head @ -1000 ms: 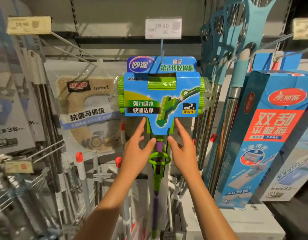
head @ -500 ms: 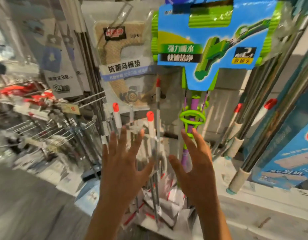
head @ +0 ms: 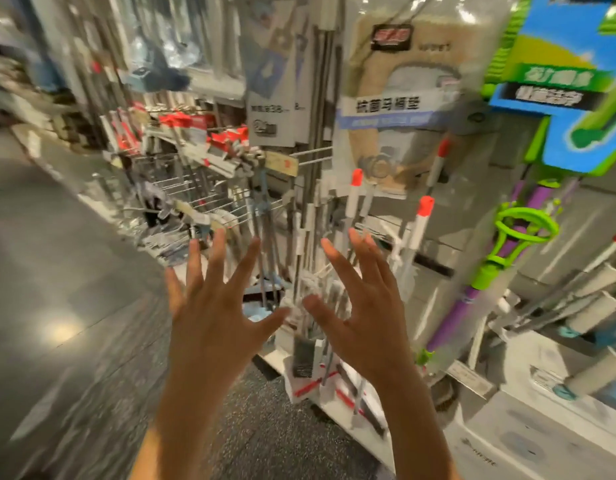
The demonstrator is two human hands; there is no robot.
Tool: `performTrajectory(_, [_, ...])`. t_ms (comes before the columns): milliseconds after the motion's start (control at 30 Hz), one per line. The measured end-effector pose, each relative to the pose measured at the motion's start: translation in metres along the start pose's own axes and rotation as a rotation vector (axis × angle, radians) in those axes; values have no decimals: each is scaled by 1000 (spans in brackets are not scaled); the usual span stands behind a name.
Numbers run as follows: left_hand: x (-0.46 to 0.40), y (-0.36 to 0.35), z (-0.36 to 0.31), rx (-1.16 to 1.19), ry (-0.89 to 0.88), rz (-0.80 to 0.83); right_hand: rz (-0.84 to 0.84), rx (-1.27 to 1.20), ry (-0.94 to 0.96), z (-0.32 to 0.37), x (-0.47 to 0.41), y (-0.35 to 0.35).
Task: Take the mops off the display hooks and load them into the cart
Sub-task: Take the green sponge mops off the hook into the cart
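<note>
A sponge mop with a blue and green card header (head: 573, 81) and a green and purple handle (head: 490, 268) hangs at the far right of the display. White mop poles with red tips (head: 421, 223) hang left of it. My left hand (head: 216, 306) and my right hand (head: 365, 306) are held up in front of the poles, fingers spread, holding nothing. Neither hand touches a mop. No cart is in sight. The picture is blurred by motion.
A packaged beige toilet seat pad (head: 396, 98) hangs behind the poles. Wire hooks and racks with red-labelled goods (head: 209, 157) run along the shelf to the left. Grey aisle floor (head: 57, 306) lies at the left. White boxes (head: 528, 427) line the bottom shelf.
My hands have come off the blue mop header and dropped lower, fingers spread. My view has swung down and left, so the green mop now sits at the right edge.
</note>
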State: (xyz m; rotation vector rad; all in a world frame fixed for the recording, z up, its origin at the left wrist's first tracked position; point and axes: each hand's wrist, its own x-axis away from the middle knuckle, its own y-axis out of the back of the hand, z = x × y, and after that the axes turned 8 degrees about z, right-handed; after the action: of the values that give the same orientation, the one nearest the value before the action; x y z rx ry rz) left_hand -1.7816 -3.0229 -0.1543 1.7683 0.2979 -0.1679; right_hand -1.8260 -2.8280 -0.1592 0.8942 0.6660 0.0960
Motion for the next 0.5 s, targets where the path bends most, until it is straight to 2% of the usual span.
performTrajectory(200, [59,38,101,3,206,-33,120,-26,217,100,-10,-60])
performTrajectory(500, [172,95,250,-11,490,-88,363,-178,365,265,13,-162])
